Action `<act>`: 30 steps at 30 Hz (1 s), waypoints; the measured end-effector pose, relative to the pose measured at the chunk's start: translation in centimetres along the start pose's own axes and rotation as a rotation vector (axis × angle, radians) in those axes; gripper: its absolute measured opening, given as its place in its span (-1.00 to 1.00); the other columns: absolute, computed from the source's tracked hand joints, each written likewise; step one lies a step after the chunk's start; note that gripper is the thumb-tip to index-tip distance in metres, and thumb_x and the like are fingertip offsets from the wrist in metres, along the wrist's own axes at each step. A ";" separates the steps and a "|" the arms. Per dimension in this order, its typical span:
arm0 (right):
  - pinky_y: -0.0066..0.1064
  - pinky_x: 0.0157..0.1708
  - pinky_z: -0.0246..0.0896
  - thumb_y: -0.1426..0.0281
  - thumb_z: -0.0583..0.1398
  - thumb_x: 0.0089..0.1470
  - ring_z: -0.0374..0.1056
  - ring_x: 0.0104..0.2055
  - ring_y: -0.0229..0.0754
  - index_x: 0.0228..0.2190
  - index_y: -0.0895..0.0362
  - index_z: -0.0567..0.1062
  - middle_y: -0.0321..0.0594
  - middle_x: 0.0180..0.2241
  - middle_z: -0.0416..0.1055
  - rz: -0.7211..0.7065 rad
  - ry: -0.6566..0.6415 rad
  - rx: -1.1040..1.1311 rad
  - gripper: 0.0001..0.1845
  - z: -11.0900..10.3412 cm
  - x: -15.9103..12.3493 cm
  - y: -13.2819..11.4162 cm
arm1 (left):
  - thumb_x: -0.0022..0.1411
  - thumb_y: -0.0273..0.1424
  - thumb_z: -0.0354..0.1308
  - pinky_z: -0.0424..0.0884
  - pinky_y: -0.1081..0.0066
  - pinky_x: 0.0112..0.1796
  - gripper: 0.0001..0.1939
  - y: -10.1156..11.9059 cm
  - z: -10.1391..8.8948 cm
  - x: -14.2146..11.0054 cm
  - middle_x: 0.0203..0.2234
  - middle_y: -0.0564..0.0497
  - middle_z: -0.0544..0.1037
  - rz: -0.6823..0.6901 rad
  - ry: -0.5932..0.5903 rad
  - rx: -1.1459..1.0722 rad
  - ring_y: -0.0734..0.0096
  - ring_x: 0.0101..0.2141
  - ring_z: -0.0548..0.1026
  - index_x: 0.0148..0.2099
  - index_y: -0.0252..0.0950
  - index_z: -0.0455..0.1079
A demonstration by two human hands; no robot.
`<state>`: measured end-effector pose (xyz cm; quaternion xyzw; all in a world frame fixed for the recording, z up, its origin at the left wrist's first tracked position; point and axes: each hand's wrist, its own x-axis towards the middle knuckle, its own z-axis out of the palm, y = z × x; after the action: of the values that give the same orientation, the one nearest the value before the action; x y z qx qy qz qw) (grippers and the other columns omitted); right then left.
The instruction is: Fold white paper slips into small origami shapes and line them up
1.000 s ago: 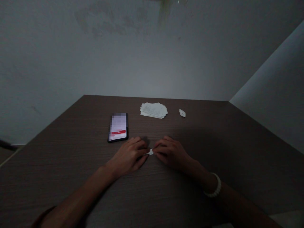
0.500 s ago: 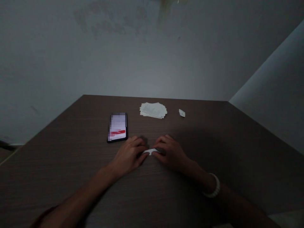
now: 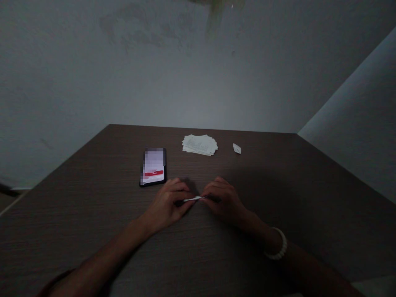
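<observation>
A small piece of white paper [image 3: 197, 198] is pinched between both hands near the middle of the table, seen nearly edge-on as a thin strip. My left hand [image 3: 169, 202] grips its left end between thumb and fingers. On the other side, my right hand [image 3: 225, 199] pinches the right end, its fingers curled and covering part of the paper. The fingertips of the two hands are close together. Beyond them lies a loose stack of printed paper slips [image 3: 200, 144], fanned unevenly. A small folded piece of paper [image 3: 236, 148] rests to the right of the stack.
A phone [image 3: 154, 166] with a lit, partly pixelated screen lies just beyond my left hand. The dark wood-grain table [image 3: 198, 255] meets a stained grey wall [image 3: 198, 82] at its far edge. A pale beaded bracelet [image 3: 280, 246] circles my right wrist.
The paper between my fingers has gone from a wider, curved shape to a thin strip. My fingertips have shifted slightly closer together. The stack, folded piece and phone stay put.
</observation>
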<state>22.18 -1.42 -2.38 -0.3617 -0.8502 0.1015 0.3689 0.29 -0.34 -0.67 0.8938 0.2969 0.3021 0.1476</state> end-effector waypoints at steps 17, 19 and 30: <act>-0.34 -0.23 0.19 0.46 0.18 0.14 0.34 -0.35 -0.24 -0.40 0.11 0.49 -0.27 -0.38 0.52 -0.093 0.010 0.038 -0.91 0.0 0.4 -0.8 | 0.32 -0.44 0.05 0.23 0.31 -0.28 -0.74 0.9 -0.9 0.3 -0.44 0.01 0.47 0.045 -0.050 -0.028 0.35 -0.35 0.34 -0.41 -0.30 0.47; -0.35 -0.24 0.20 0.43 0.19 0.13 0.35 -0.34 -0.23 -0.39 0.11 0.50 -0.26 -0.38 0.52 -0.074 0.021 0.042 -0.93 -0.1 0.3 -0.7 | 0.32 -0.44 0.04 0.24 0.31 -0.29 -0.75 0.9 -0.8 0.3 -0.43 0.00 0.47 0.044 -0.034 -0.034 0.34 -0.35 0.33 -0.39 -0.29 0.48; -0.37 -0.29 0.22 0.47 0.17 0.14 0.34 -0.38 -0.24 -0.41 0.11 0.46 -0.26 -0.43 0.50 -0.096 0.043 0.002 -0.90 -0.5 0.3 -0.5 | 0.29 -0.42 0.09 0.30 0.34 -0.31 -0.83 0.7 -0.2 0.2 -0.38 -0.02 0.50 0.050 0.062 -0.011 0.35 -0.34 0.37 -0.28 -0.28 0.51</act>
<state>22.12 -1.60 -1.58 -0.3221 -0.8584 0.0767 0.3917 0.60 -0.72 -0.09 0.8903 0.2773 0.3347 0.1359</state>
